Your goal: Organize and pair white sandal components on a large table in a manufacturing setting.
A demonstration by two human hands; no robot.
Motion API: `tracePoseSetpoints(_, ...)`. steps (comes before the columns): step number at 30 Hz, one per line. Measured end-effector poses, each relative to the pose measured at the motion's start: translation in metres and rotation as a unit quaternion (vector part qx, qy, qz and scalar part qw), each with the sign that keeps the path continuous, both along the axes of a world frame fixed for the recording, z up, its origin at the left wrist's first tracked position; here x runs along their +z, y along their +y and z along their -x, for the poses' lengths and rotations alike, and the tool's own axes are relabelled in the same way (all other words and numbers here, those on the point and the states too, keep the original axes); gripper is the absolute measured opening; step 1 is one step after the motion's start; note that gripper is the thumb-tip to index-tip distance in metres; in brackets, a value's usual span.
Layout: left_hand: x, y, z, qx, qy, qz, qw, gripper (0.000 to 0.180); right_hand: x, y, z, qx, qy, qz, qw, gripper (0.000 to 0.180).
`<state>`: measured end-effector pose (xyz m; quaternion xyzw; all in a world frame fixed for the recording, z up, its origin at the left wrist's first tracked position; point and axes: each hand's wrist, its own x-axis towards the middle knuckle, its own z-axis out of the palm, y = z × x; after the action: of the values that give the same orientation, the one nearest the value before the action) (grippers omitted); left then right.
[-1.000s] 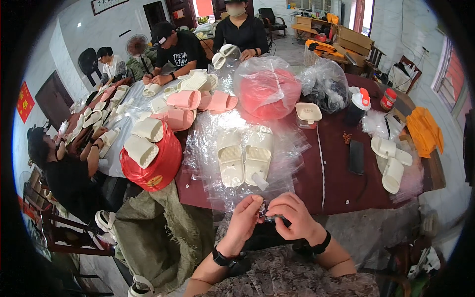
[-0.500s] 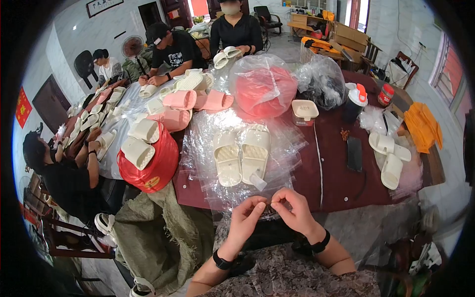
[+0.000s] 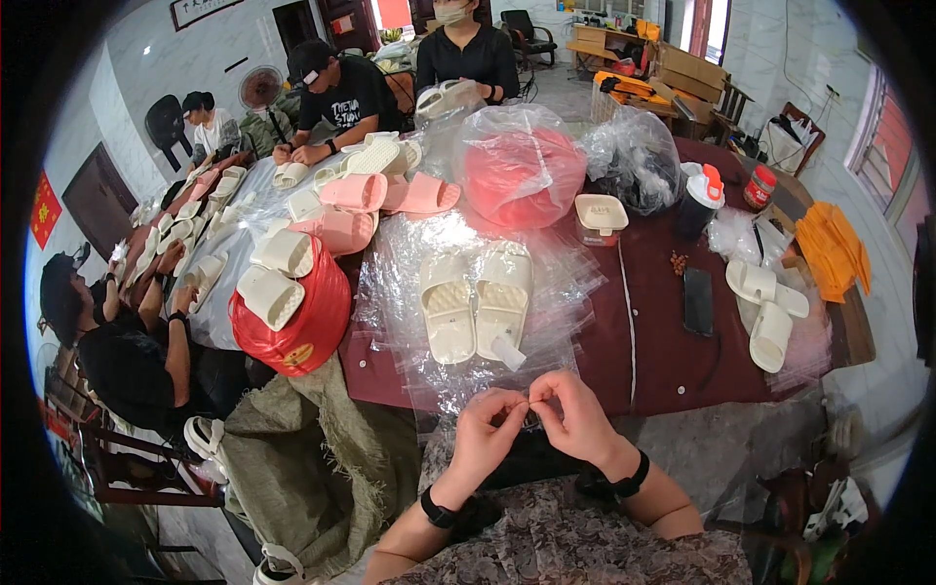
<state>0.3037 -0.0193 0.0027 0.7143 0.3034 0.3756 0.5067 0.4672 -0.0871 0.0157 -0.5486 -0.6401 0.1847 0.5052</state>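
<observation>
You've got a tiny pale bit (image 3: 527, 402) pinched right at the near table edge, too small to tell what it is. Your left hand (image 3: 485, 427) and right hand (image 3: 575, 417) meet on it, fingertips closed tight and touching. Just past them a pair of cream slippers (image 3: 476, 302) lies on clear plastic wrap (image 3: 390, 292), red bucket (image 3: 292, 317) off left, black phone (image 3: 698, 300) to the right.

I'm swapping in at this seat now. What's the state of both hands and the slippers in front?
Left hand and right hand: fingertips pinched together at the near edge of the clear plastic bag.
Cream slippers: a pair side by side, soles up, in or on that bag on the dark red table.
Done: pair laid together.
Left: the bag's near edge, in the fingers, not visibly closed.
</observation>
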Motion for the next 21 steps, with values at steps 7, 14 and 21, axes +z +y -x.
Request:
tracePoseSetpoints(7, -0.011, -0.001, 0.002, -0.025, -0.082, 0.166, 0.982, 0.009, -0.012, 0.006, 0.018, -0.013, -0.061, -0.14, 0.988, 0.03)
tracePoseSetpoints(14, -0.011, -0.005, -0.002, -0.03, -0.185, 0.339, 0.922, 0.018, -0.017, 0.008, 0.015, 0.096, -0.103, -0.193, 0.971, 0.029)
tracePoseSetpoints(21, -0.003, 0.016, 0.003, -0.051, -0.278, 0.358, 0.89, 0.015, -0.013, 0.004, 0.032, 0.089, -0.095, -0.228, 0.965, 0.031)
